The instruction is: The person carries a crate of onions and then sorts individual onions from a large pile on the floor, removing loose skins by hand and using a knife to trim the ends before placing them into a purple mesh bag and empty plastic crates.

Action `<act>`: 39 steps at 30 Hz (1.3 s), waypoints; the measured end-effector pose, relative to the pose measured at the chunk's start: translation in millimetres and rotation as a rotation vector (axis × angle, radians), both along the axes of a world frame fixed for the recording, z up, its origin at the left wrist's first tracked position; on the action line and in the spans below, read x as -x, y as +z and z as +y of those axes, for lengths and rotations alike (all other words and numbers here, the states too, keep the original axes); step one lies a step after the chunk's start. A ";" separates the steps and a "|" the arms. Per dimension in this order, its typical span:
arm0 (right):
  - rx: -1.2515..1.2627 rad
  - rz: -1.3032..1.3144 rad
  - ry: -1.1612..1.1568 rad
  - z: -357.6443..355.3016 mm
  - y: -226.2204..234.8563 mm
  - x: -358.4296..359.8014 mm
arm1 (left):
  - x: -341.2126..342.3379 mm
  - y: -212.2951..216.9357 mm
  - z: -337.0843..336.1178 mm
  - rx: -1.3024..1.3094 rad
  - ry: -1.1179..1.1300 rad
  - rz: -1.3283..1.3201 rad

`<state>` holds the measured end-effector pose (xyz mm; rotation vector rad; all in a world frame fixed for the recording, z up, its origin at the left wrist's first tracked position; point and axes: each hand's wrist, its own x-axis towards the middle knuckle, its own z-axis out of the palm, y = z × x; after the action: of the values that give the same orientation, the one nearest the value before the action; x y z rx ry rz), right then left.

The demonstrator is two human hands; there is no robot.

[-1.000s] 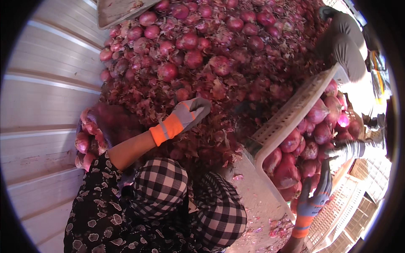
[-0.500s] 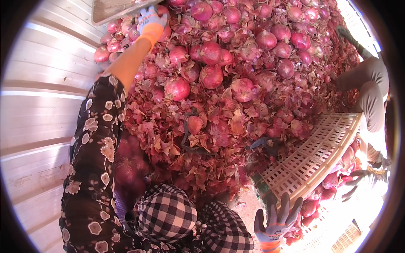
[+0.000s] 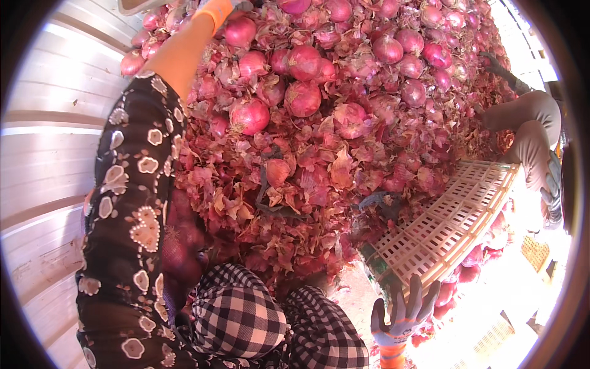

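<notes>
My left arm, in a black flowered sleeve, stretches across the onion pile (image 3: 301,98) to the far left. At its end my left hand (image 3: 226,5) wears a grey and orange glove. The top edge cuts it off and its fingers are hidden. A round red onion (image 3: 239,31) lies right beside its wrist. Near the front right, my right hand (image 3: 401,317), in the same kind of glove, is open with its fingers spread. The fingers lie at the near end of a tilted cream slatted plastic basket (image 3: 452,212), with red onions (image 3: 470,264) along its far side.
Loose onion skins (image 3: 307,203) cover the middle ground. A red mesh bag (image 3: 181,237) stands by my left arm, near my checked knees (image 3: 239,313). White corrugated wall (image 3: 52,184) bounds the left. A tray corner (image 3: 136,5) shows at top. Another person's grey-trousered leg (image 3: 531,117) and gloved hand (image 3: 553,190) are right.
My left hand has moved farther up, partly out of view. The tray has slid toward the top edge. At right, the other person's gloved hand has risen from beside the basket to their leg.
</notes>
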<state>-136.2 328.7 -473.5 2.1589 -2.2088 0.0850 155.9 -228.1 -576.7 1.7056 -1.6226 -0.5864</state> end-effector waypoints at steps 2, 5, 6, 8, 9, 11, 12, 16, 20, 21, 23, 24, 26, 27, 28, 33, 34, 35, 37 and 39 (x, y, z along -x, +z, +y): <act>-0.007 -0.001 -0.024 2.3 -2.7 0.1 | 15.0 -3.0 21.3 -0.170 -0.127 0.330; 0.023 -0.004 -0.029 -1.3 7.5 -6.0 | 24.3 17.2 74.9 -0.423 -0.271 0.813; 0.041 0.026 -0.057 1.0 11.0 -7.8 | 42.2 19.0 96.9 -0.507 -0.352 0.940; 0.089 0.004 -0.117 6.1 17.2 -8.2 | 73.3 27.8 151.9 -0.715 -0.646 1.135; 0.179 -0.132 -0.112 1.9 14.9 -7.3 | 84.7 30.2 181.8 -0.760 -0.691 1.217; 0.318 -0.376 -0.011 -21.5 13.6 -14.1 | 95.2 36.2 234.4 -0.869 -0.760 1.382; 0.274 -0.474 0.054 -40.8 26.9 -22.2 | 93.3 42.4 254.9 -0.945 -0.800 1.483; 0.512 -0.491 0.030 -72.2 23.3 -55.4 | 133.0 72.6 344.6 -0.675 -0.861 1.025; 0.694 -0.552 -0.067 -40.9 24.2 -33.5 | 142.5 129.3 398.1 0.112 -1.261 -0.065; 0.748 -0.682 -0.063 -28.4 22.9 -28.2 | 141.5 131.2 407.6 0.104 -1.285 -0.038; 0.660 -1.055 -0.124 7.8 36.2 -7.4 | 149.5 142.0 426.5 -0.307 -1.245 0.177; 0.672 -1.187 -0.177 21.6 33.3 7.3 | 155.7 154.1 433.5 -0.706 -1.133 0.352; 0.741 -1.035 -0.321 39.6 41.6 36.8 | 153.5 158.9 433.1 -1.035 -0.930 0.555; 0.769 -1.045 -0.443 45.3 44.0 50.9 | 149.6 151.6 427.8 -0.980 -0.874 0.585; 0.727 -1.169 -0.571 44.9 56.4 59.6 | 142.2 142.2 422.1 -0.914 -0.801 0.616; 0.182 -0.753 -0.602 78.9 3.3 139.1 | 139.4 119.0 407.7 -1.040 -0.719 0.742; 0.042 -0.598 -0.573 84.0 -13.7 150.0 | 133.9 106.1 402.8 -1.081 -0.728 0.798; -0.036 -0.629 -0.590 74.5 -9.2 155.0 | 125.4 90.9 394.6 -1.084 -0.714 0.827; -0.075 -0.502 -0.606 75.3 -4.3 144.7 | 104.2 67.2 380.9 -1.074 -0.674 0.797; 0.147 -0.297 -0.569 55.9 14.3 106.0 | 85.7 47.4 356.3 -0.983 -0.615 0.669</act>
<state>-242.2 384.6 -459.2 1.4507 -2.7814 0.5489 70.2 128.2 -529.4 1.2594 -1.3776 -2.2615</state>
